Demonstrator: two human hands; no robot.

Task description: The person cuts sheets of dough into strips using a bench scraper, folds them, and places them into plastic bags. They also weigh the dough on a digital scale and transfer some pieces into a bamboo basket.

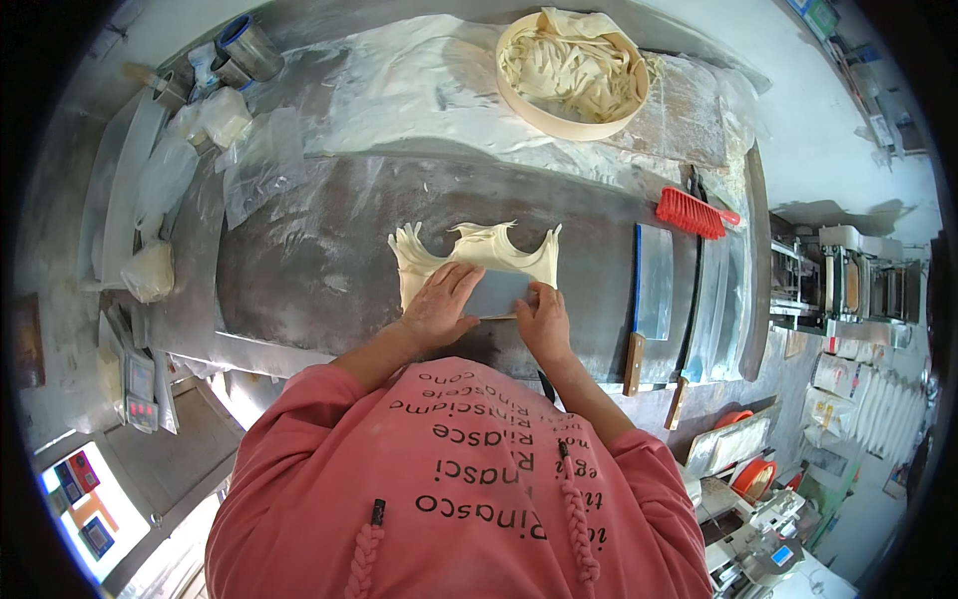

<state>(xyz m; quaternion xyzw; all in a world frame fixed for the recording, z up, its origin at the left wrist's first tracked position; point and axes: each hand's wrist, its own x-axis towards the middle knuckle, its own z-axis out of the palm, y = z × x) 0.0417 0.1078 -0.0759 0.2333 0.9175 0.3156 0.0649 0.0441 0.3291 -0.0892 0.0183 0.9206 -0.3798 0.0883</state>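
Observation:
A pale sheet of dough with ragged, stringy far corners lies on the dark worktop in front of me. Across its near part is a grey rectangular scraper or blade. My left hand covers the scraper's left end, with its fingers stretched forward and the thumb by the near edge. At the other end, my right hand grips the scraper with curled fingers. Both hands hide the dough's near side, so how the blade meets it cannot be seen.
A round wooden-rimmed container of dough strips stands on the floured back area. To the right lie a cleaver, a red brush and a second long blade. Plastic bags and metal canisters crowd the left.

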